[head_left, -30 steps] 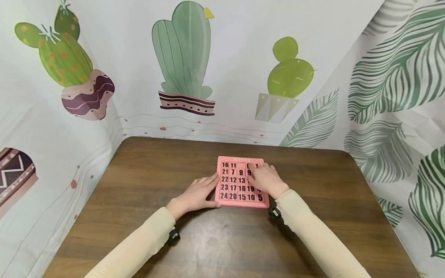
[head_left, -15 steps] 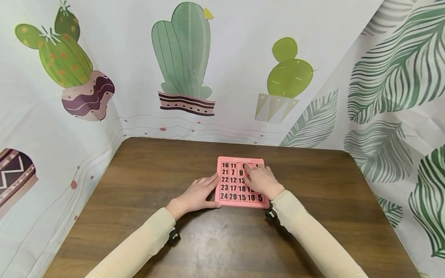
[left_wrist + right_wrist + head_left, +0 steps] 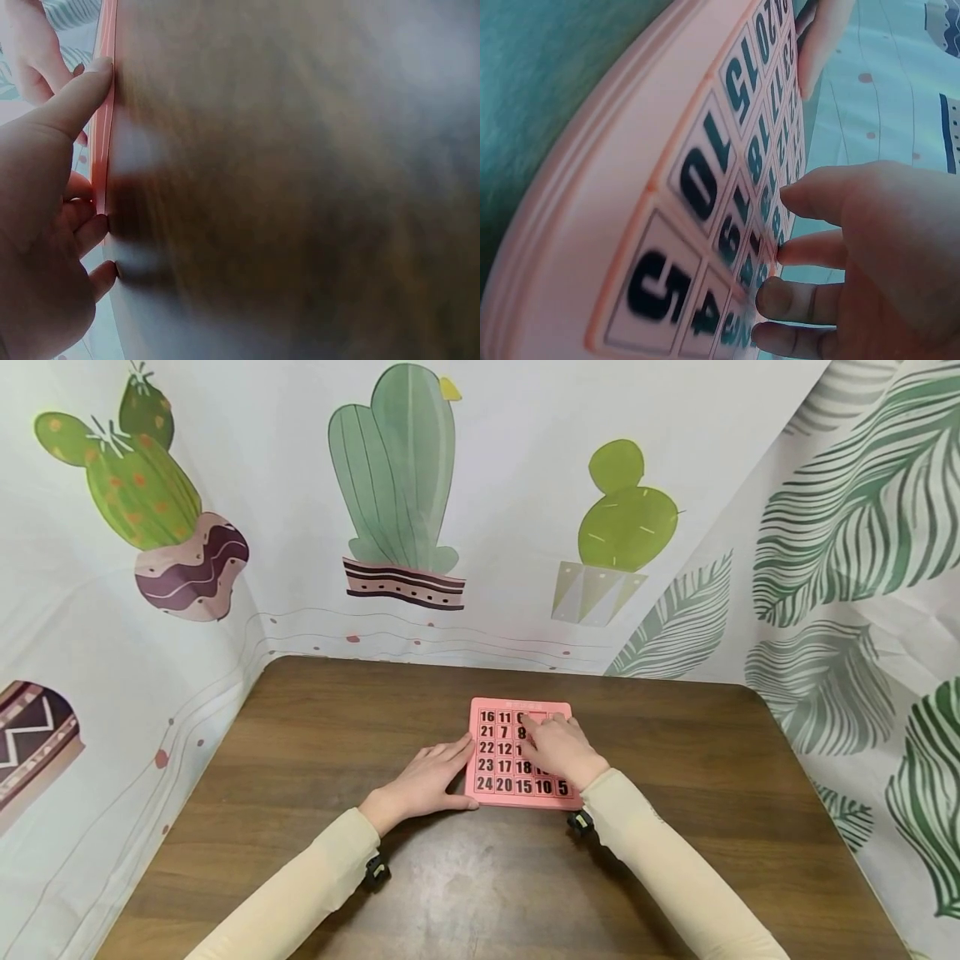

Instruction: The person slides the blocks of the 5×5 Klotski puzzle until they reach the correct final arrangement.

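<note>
A pink number slide puzzle (image 3: 517, 705) lies on the table, its square tiles printed with black numbers. My left hand (image 3: 423, 779) rests against it, straight fingers along the left edge and thumb at the near left corner; the left wrist view shows the thumb (image 3: 94, 82) on the puzzle's side. My right hand (image 3: 561, 750) reaches over the right half, index fingertip at the 6 tile (image 3: 519, 717) in the top row. An open slot shows just right of that tile. Several tiles under the right hand are hidden. In the right wrist view, its fingers (image 3: 810, 251) are spread over the tiles.
The brown wooden table (image 3: 337, 710) extends around the puzzle. Behind it hangs a white cloth (image 3: 510, 460) printed with cacti and leaves. A small black device (image 3: 377, 870) sits at the left wrist, another (image 3: 580, 823) at the right.
The right hand has moved left, and the 6 tile has slid left from the fourth column into the third, leaving the slot on its right. The left hand has stayed in place.
</note>
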{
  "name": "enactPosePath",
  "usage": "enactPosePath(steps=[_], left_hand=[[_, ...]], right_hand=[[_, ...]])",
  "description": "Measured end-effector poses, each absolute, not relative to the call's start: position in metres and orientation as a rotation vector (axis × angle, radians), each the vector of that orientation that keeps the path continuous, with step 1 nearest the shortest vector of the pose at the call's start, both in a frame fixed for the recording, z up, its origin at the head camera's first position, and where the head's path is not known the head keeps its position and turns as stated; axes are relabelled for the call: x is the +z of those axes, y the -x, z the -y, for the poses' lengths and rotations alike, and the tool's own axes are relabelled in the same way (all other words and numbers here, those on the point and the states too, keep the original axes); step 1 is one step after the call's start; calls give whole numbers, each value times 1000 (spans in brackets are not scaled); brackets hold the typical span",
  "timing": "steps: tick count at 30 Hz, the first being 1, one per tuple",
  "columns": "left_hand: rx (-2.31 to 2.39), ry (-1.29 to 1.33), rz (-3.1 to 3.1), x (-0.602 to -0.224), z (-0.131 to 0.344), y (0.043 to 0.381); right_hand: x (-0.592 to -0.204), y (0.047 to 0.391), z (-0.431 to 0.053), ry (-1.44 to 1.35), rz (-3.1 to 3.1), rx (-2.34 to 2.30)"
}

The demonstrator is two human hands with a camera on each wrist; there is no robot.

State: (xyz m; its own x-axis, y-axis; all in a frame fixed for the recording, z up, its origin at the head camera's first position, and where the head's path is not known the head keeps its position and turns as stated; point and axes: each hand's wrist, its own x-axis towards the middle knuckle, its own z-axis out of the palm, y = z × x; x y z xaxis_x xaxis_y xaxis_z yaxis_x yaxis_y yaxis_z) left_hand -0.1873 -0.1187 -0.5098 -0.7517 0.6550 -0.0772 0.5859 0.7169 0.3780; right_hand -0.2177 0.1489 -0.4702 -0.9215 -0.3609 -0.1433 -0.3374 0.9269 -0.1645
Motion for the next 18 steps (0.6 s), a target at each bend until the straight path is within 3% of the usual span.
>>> enactPosePath(steps=[18], left_hand=[[513, -989, -2713, -506, 118, 185]], right_hand=[[-476, 212, -195, 436, -2914, -210]])
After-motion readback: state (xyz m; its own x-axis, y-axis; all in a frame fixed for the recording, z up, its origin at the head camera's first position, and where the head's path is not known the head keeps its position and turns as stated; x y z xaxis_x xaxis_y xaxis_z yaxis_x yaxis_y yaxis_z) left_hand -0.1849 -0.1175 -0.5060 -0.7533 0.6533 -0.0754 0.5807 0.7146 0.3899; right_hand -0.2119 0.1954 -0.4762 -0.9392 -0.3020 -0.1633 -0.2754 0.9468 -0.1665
